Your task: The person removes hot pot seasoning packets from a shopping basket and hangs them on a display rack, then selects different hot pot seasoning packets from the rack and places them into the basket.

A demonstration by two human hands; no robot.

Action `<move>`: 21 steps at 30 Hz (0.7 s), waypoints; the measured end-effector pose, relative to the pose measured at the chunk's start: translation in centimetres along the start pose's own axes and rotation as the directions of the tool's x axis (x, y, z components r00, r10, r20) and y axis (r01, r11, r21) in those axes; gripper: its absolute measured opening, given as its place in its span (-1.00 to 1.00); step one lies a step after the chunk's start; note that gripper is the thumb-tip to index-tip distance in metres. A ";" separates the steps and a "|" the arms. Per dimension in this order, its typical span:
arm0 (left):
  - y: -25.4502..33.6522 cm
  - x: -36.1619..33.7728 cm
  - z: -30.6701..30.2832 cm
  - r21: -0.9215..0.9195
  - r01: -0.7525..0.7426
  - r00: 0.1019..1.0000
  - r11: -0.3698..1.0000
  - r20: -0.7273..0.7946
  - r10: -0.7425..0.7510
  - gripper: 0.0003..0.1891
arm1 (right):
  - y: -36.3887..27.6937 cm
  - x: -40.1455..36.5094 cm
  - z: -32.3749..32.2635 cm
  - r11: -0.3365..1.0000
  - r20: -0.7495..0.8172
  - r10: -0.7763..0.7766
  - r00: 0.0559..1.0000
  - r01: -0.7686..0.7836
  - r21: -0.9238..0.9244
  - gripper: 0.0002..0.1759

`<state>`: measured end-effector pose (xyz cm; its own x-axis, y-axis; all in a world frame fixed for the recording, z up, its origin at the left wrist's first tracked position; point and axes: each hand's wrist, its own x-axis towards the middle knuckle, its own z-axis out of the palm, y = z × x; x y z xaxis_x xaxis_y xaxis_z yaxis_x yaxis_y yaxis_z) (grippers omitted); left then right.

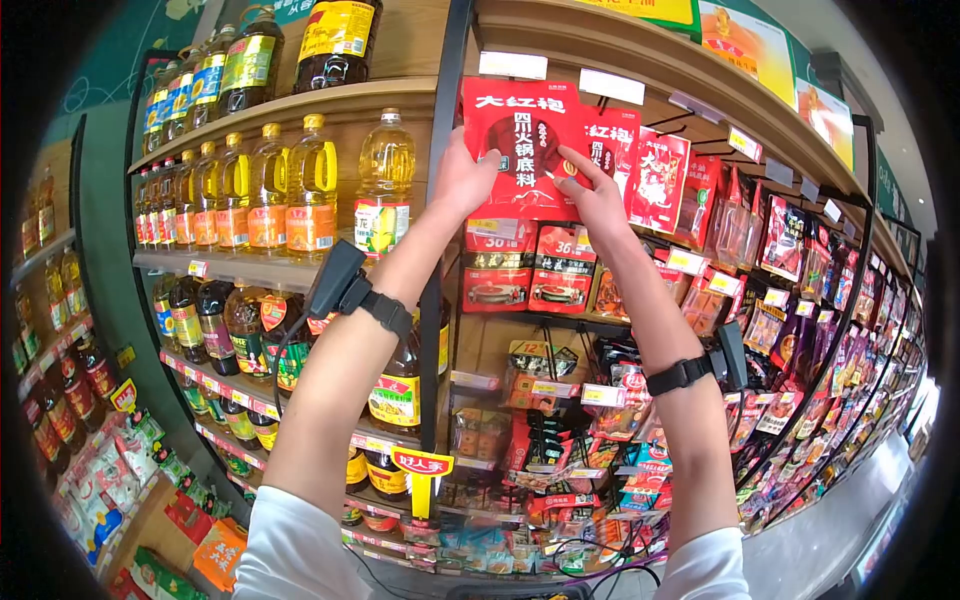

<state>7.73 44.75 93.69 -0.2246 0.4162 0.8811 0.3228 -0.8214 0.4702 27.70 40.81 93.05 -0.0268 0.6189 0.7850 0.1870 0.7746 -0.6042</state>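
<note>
Head view: we grip a red packet [528, 130], left hand [472, 172] and right hand [594, 195] nearly closed on it, facing wooden shelves [300, 103], oil bottles [311, 190] and hanging packets [658, 180].

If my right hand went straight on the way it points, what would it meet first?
The big red packet: your right hand seems to be touching it. Beyond that, perhaps the hanging packets, but depth is hard to judge here.

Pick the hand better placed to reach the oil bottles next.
Probably the left hand: it holds the red packet on the side nearer the oil bottles; the right hand is farther off.
</note>
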 end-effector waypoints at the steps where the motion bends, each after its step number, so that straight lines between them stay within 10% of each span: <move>1: 0.2 -0.4 0.0 -0.003 -0.029 0.999 1.000 -0.029 0.029 -0.37 | 0.1 -0.1 -0.1 1.000 0.007 -0.021 1.000 0.021 0.006 -0.45; 21: 1.5 1.4 0.2 0.376 0.015 0.992 0.927 0.108 -0.059 -0.40 | -1.4 2.0 0.4 0.930 0.049 0.204 0.978 -0.210 0.301 -0.45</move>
<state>8.13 44.15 95.64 -0.1432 0.5037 0.8519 0.6414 -0.6083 0.4674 27.01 41.01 95.36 -0.0364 0.7697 0.6374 -0.1161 0.6302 -0.7677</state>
